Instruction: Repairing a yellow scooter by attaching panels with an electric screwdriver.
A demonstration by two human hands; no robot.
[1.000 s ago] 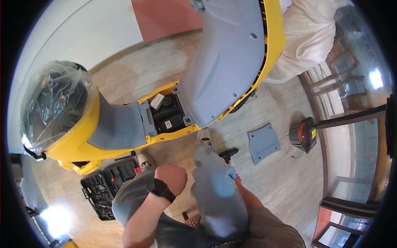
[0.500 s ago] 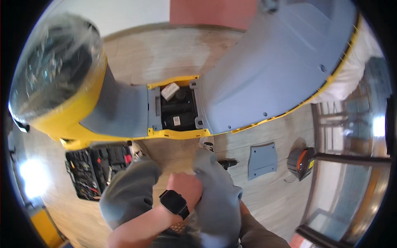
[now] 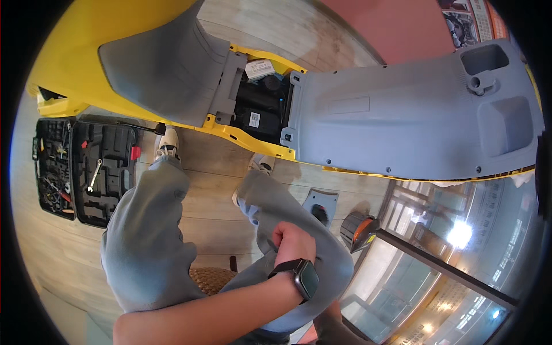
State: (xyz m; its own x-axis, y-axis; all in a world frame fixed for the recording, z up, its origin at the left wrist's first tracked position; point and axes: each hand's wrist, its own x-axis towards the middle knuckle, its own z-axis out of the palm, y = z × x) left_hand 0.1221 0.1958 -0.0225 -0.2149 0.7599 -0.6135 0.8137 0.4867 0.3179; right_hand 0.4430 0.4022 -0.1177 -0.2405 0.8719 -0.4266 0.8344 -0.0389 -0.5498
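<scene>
My left hand (image 3: 294,240), with a black watch (image 3: 306,280) on its wrist, rests across my right thigh (image 3: 333,253). Its fingers curl loosely closed and nothing shows in them. At the lower right, part of my right forearm (image 3: 329,312) passes down beside that leg, which hides the right hand and its fingers. Beyond my knee, a black tool part (image 3: 319,214), perhaps the drill's front end, shows against a grey cover panel (image 3: 323,198). Ahead stands a yellow and grey scooter body (image 3: 374,121) with an uncovered black compartment (image 3: 259,100), where a white box (image 3: 260,69) lies.
On the floor at left lies an unfolded black toolbox (image 3: 103,167) with several tools and a wrench (image 3: 95,175). A scooter lamp unit (image 3: 359,231) with an orange lens stands at right, near a glass case (image 3: 425,270). Beneath me is a woven seat (image 3: 210,280).
My view has swung to the right, bringing in more of the grey scooter panel. The black tool now shows over the cover panel instead of left of it. My left hand stays on my right leg.
</scene>
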